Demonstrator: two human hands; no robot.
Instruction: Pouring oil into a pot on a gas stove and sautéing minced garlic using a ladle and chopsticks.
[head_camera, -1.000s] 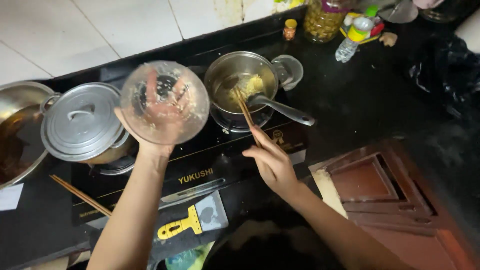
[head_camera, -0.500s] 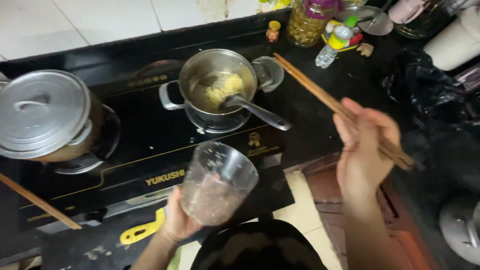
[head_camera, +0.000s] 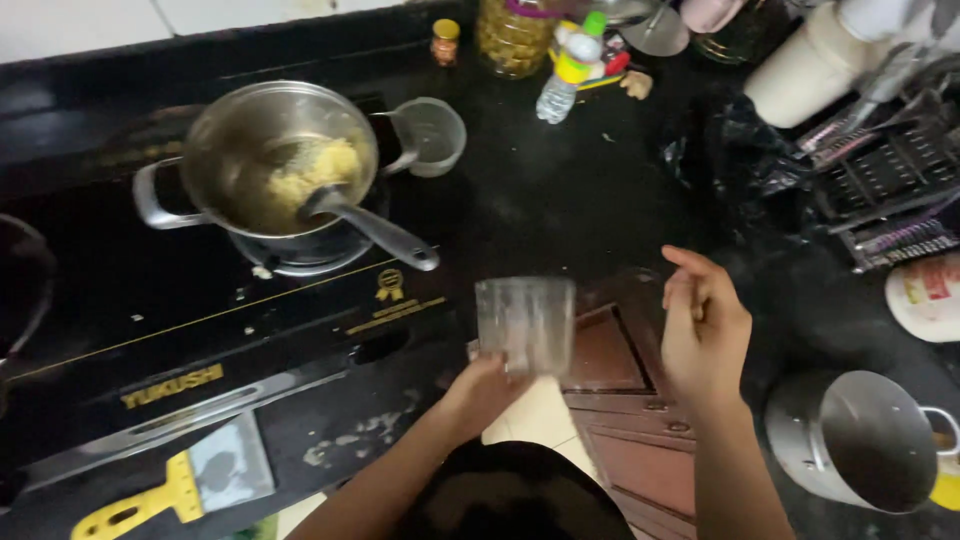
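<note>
Here the left hand (head_camera: 480, 390) grips a clear cup (head_camera: 525, 325) — right hand (head_camera: 705, 335) loosely curled, empty.

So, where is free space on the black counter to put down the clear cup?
The widest bare patch of counter lies between the pot and the black bag, below the small bottle. The back edge and the right side, near the rack, are crowded.

Dim, warm light with soft motion blur throughout, dull glare on the steel pot (head_camera: 265, 165).
</note>
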